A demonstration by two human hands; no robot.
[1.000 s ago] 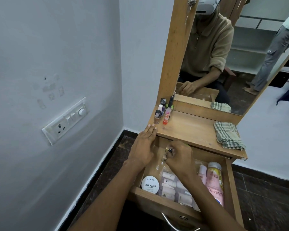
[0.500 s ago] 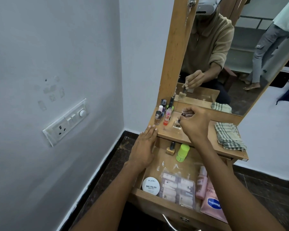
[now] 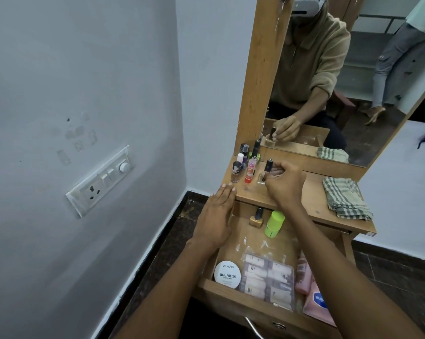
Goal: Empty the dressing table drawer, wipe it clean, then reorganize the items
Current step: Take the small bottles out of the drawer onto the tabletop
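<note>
The right hand (image 3: 283,182) is at the table (image 3: 302,204), its fingers (image 3: 276,170) curled round a small nail polish bottle (image 3: 267,171) with a dark cap, which stands at the table's back just right of the cluster of small bottles (image 3: 247,165). Whether the bottle's base already rests on the wood is hard to tell, since the knuckles hide it. The left hand (image 3: 217,216) lies flat with its fingers straight and pressed together, tips on the table's front edge above the open drawer (image 3: 231,288).

To do this step well, set the bottle down upright and let the fingers loosen only once it stands by itself; opening them sideways toward the cluster could knock the orange-capped tube just left of the fingertips. Keeping emptied things packed at the back corner leaves room beside the folded checked cloth (image 3: 345,201), which will be wanted for wiping.

Below the right wrist, the drawer still holds a gold bottle (image 3: 256,217), a green container (image 3: 274,223), a white nail polish tin (image 3: 228,274), a clear packet (image 3: 267,282) and pink packs (image 3: 314,294), so emptying seems only partly done
</note>
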